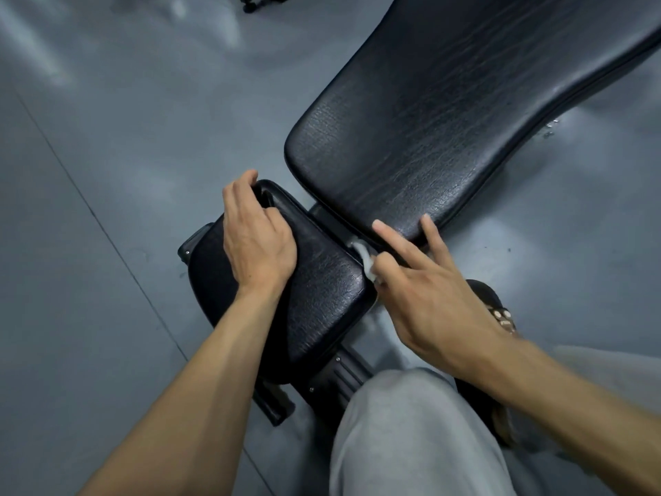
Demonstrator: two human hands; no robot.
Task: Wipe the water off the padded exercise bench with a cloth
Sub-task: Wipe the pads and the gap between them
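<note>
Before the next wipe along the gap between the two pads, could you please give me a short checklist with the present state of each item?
1. Cloth in hand: ok. The right hand pinches the white cloth with its thumb side; index and middle fingers are stretched out.
2. Cloth at the gap: ok. It is tucked between the seat pad and the back pad.
3. Bench steadied: ok. The left hand rests on the seat pad, fingers curled over its far corner.
4. Water left on the pads: cannot tell; the sheen could be only glare.
5. Cloth dry enough: cannot tell; most of it is hidden.
</note>
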